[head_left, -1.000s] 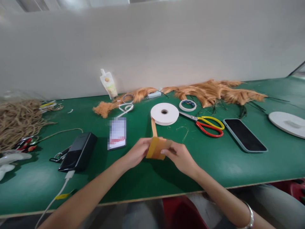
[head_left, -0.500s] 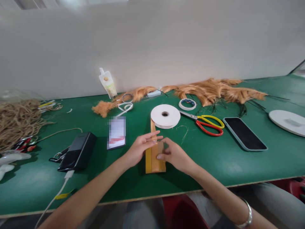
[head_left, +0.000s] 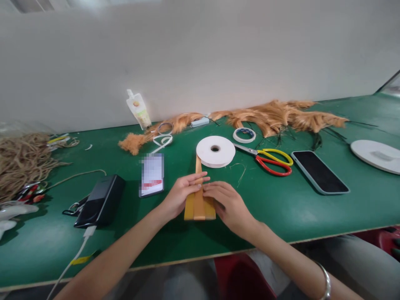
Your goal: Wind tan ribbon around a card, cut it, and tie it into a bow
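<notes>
A flat yellow card (head_left: 189,211) lies in front of me, tilted slightly, with an orange ribbon (head_left: 199,205) running down its middle and folded over the near edge. The ribbon leads back to a white spool (head_left: 215,151) lying flat on the table. My left hand (head_left: 180,196) grips the card's left side, its thumb pressing on the ribbon and its fingertips reaching over the strip. On the other side, my right hand (head_left: 229,204) is closed round the card's right edge, fingertips by the ribbon. Its thumb is hidden.
Scissors (head_left: 265,159) with red and yellow handles, a tape roll (head_left: 244,135) and a phone (head_left: 320,171) lie to the right. Another phone (head_left: 152,175) and a black power bank (head_left: 100,200) are left. Orange fibre bundles (head_left: 271,116) line the wall; twine (head_left: 28,162) is heaped far left.
The card has turned or tipped, so the ribbon now lies flat down its middle. My right hand has shifted from a pinch at its right side to lying over its right edge.
</notes>
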`<state>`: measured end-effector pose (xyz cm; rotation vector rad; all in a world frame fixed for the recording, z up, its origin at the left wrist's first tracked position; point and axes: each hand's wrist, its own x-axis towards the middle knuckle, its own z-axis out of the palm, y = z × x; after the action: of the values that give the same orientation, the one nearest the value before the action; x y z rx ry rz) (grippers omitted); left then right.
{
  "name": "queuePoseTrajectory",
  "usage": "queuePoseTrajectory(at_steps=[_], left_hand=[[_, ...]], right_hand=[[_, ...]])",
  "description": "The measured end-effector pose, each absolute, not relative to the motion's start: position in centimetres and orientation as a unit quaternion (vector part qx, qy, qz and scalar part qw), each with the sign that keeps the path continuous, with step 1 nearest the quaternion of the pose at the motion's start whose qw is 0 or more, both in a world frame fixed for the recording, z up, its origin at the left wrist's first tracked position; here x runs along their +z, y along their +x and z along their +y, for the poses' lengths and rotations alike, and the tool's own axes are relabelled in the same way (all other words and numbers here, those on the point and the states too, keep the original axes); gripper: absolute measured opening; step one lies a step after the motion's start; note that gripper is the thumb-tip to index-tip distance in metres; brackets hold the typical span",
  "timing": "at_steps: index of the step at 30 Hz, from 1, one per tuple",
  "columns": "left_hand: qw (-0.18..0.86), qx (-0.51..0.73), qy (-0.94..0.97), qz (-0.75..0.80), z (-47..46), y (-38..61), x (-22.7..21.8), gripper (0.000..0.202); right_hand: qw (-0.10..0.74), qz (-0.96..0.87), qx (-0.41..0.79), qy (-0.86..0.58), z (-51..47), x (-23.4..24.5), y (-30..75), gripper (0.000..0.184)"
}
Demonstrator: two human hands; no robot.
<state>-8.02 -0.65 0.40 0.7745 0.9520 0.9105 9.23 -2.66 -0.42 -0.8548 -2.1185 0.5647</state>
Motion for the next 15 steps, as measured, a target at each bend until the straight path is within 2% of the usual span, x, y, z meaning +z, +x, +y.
queuePoseTrajectory(at_steps=[2, 5, 9, 12, 15], left_hand=[[0.721, 0.405, 0.352, 0.438, -0.59, -7.98, 0.45, 0.042], [0.712, 0.411, 0.333, 0.461, -0.46, -7.86, 0.58, 0.04], [0.715, 0.436, 0.32, 0.443, -0.49, -7.85, 0.72, 0.048], [0.723, 0.427, 0.336, 0.426, -0.58, -8.01, 0.65, 0.057], [0.71, 0.432, 0.357, 0.427, -0.61, -8.14, 0.54, 0.056]], right_hand=[[0.382, -0.782, 0.294, -0.395, -2.63, -0.22, 9.08, 0.022], [0.324, -0.696, 0.422, -0.482, -2.33, 0.18, 8.99, 0.015], [0.289, -0.612, 0.569, -0.468, -1.91, 0.01, 8.75, 0.015], [0.284, -0.558, 0.63, -0.46, -1.79, -0.31, 8.54, 0.017], [0.274, -0.535, 0.644, -0.474, -1.73, -0.24, 8.46, 0.02]])
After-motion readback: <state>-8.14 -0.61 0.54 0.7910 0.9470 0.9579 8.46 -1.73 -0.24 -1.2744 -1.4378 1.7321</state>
